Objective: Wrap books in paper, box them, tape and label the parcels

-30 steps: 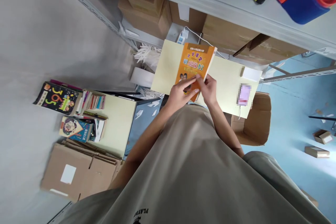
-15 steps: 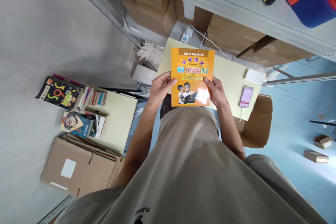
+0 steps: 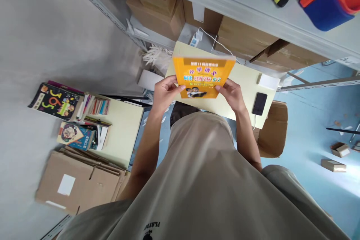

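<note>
I hold an orange paperback book [image 3: 203,77] with both hands over a pale yellow table [image 3: 244,82]. My left hand [image 3: 164,93] grips its left edge, thumb on the cover. My right hand [image 3: 232,93] grips its right edge the same way. The book is tilted away from me, so the cover looks foreshortened and slightly blurred. A picture of two children and coloured lettering show on the cover.
A black phone [image 3: 259,103] on a cable lies on the table's right part. Book stacks [image 3: 70,120] sit on a second table at left, above flattened cardboard [image 3: 78,183]. Shelves with cardboard boxes [image 3: 157,7] stand ahead. An open box [image 3: 274,131] is at right.
The book went from being held edge-on in both hands to cover-up facing me, and now its top tips away from me. Both hands stay on its side edges.
</note>
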A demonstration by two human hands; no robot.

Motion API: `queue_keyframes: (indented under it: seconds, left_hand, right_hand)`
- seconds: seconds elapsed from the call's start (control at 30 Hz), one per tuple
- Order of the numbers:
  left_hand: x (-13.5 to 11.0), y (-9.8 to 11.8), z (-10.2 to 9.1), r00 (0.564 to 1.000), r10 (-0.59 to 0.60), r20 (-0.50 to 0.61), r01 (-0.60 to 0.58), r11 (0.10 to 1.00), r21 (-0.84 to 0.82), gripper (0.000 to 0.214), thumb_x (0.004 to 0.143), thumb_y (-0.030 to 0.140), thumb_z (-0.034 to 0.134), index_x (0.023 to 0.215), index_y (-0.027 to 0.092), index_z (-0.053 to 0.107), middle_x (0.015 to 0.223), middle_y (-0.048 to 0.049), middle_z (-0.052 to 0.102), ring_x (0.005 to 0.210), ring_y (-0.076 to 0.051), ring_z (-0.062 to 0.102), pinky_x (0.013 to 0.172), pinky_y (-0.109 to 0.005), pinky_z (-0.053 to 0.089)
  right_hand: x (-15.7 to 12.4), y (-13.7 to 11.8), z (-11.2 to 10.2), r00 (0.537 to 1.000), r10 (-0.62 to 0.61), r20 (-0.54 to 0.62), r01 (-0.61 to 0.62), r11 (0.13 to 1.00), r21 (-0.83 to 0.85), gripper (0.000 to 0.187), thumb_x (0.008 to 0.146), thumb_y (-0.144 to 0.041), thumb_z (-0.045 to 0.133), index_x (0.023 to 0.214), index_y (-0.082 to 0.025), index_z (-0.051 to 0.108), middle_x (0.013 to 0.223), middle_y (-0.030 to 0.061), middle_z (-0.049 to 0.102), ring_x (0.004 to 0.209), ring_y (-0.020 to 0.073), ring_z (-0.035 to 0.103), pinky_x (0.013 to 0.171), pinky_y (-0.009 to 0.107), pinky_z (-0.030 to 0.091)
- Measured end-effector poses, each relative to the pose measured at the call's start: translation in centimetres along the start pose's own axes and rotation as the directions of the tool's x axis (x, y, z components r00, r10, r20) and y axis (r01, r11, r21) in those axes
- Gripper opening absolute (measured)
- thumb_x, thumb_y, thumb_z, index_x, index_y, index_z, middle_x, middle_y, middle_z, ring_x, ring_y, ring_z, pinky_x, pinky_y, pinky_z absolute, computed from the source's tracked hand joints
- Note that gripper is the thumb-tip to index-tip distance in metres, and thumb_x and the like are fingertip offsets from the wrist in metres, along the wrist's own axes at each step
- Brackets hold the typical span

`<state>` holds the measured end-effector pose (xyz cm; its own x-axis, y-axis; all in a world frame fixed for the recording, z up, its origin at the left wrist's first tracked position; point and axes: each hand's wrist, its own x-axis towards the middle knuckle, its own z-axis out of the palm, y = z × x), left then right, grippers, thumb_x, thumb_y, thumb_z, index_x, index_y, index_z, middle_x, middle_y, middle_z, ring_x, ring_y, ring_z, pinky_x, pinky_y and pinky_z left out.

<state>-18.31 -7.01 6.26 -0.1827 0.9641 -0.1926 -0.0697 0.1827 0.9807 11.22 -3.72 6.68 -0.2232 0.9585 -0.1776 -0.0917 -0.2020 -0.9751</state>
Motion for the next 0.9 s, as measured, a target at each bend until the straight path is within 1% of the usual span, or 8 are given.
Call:
queue_keyframes:
  seconds: [0.17, 0.27, 0.37, 0.5, 0.63, 0.7, 0.8, 0.9]
  left_hand:
    - [-0.1, 0.7, 0.5, 0.984, 0.168, -0.053, -0.16, 0.98, 0.118, 0.031, 0.078, 0.047, 0.106, 0.085, 0.027, 0.083, 0.11, -0.0062, 0.087, 0.119, -0.031, 0.082, 0.108, -0.046, 0.065]
    - [-0.4, 1.1, 1.0, 0.974, 0.218, -0.067, -0.205, 0.966, 0.16, 0.033, 0.082, 0.052, 0.104, 0.084, 0.028, 0.081, 0.116, -0.0058, 0.087, 0.124, -0.03, 0.081, 0.117, -0.049, 0.061]
    - [-0.5, 1.4, 1.4, 0.975, 0.215, -0.06, -0.205, 0.969, 0.136, 0.04, 0.082, 0.058, 0.103, 0.087, 0.028, 0.077, 0.117, -0.0066, 0.088, 0.124, -0.031, 0.082, 0.118, -0.049, 0.06]
    - [-0.2, 1.5, 1.6, 0.986, 0.152, -0.071, -0.146, 0.986, 0.086, 0.056, 0.08, 0.064, 0.102, 0.089, 0.028, 0.061, 0.113, -0.0063, 0.089, 0.124, -0.031, 0.082, 0.112, -0.048, 0.061]
    - [0.4, 1.3, 1.4, 0.991, 0.124, -0.049, -0.123, 0.992, 0.028, 0.06, 0.082, 0.062, 0.1, 0.087, 0.027, 0.053, 0.103, -0.0061, 0.087, 0.118, -0.031, 0.083, 0.097, -0.042, 0.062]
    - [0.8, 1.4, 1.3, 0.992, 0.12, -0.034, -0.118, 0.991, 0.063, 0.056, 0.081, 0.06, 0.102, 0.083, 0.026, 0.058, 0.091, -0.0039, 0.083, 0.105, -0.028, 0.083, 0.085, -0.037, 0.061]
    - [1.4, 1.7, 1.0, 0.994, 0.104, -0.017, -0.1, 0.985, 0.142, 0.044, 0.081, 0.059, 0.103, 0.087, 0.025, 0.076, 0.084, -0.0028, 0.08, 0.085, -0.022, 0.078, 0.072, -0.032, 0.057]
    - [2.1, 2.4, 0.8, 0.997, 0.074, 0.008, -0.074, 0.992, 0.098, 0.04, 0.089, 0.063, 0.094, 0.104, 0.026, 0.09, 0.088, -0.0037, 0.082, 0.077, -0.019, 0.074, 0.063, -0.03, 0.055]
  right_hand:
    - [0.4, -0.3, 0.4, 0.993, -0.095, -0.063, 0.092, 0.995, -0.05, 0.029, 0.077, -0.048, 0.112, 0.093, -0.039, 0.089, 0.144, -0.0004, 0.084, 0.167, 0.0366, 0.058, 0.134, 0.066, 0.055]
    - [0.6, 0.3, 0.6, 0.989, -0.127, -0.072, 0.124, 0.991, -0.053, 0.027, 0.079, -0.054, 0.11, 0.09, -0.042, 0.089, 0.149, -0.0046, 0.081, 0.175, 0.0362, 0.047, 0.137, 0.073, 0.051]
    - [0.7, 0.7, 0.3, 0.991, -0.127, -0.041, 0.125, 0.991, -0.041, 0.027, 0.081, -0.06, 0.107, 0.093, -0.043, 0.09, 0.152, -0.0058, 0.08, 0.177, 0.0356, 0.044, 0.14, 0.075, 0.047]
    - [0.7, 0.4, -0.4, 0.993, -0.106, -0.048, 0.104, 0.994, -0.039, 0.032, 0.079, -0.063, 0.107, 0.098, -0.043, 0.091, 0.144, -0.0025, 0.084, 0.17, 0.0365, 0.054, 0.139, 0.071, 0.05]
    - [0.7, 0.0, -1.0, 0.987, -0.105, -0.123, 0.106, 0.994, 0.0, 0.046, 0.08, -0.062, 0.108, 0.115, -0.04, 0.088, 0.129, 0.0025, 0.087, 0.144, 0.0329, 0.077, 0.129, 0.056, 0.061]
    - [0.8, -0.1, -1.2, 0.982, -0.1, -0.161, 0.104, 0.994, 0.018, 0.05, 0.083, -0.062, 0.106, 0.122, -0.039, 0.083, 0.118, 0.0013, 0.087, 0.127, 0.0282, 0.082, 0.121, 0.049, 0.066]
    - [0.9, -0.4, -1.6, 0.973, -0.113, -0.199, 0.113, 0.994, -0.013, 0.044, 0.088, -0.066, 0.102, 0.113, -0.036, 0.083, 0.105, 0.0007, 0.085, 0.11, 0.025, 0.083, 0.107, 0.043, 0.07]
    - [1.0, -1.0, -2.2, 0.982, -0.082, -0.168, 0.078, 0.996, -0.033, 0.046, 0.089, -0.075, 0.096, 0.108, -0.034, 0.088, 0.113, 0.0037, 0.087, 0.114, 0.0283, 0.082, 0.103, 0.046, 0.071]
